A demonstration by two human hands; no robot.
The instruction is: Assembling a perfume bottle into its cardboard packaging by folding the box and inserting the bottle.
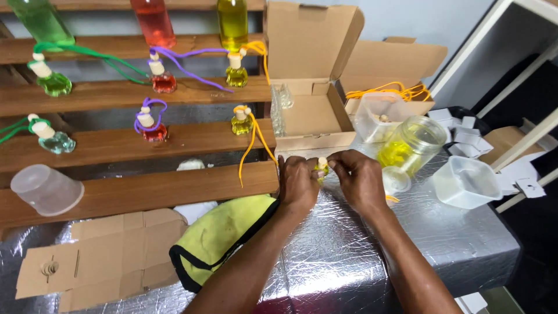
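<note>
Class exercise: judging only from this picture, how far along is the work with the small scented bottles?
Done: six small corded bottles sit on the wooden steps. In hand: left hand and right hand hold a small yellow bottle. Left: empty glass bottles wait in the cardboard box; the jar holds yellow liquid.
</note>
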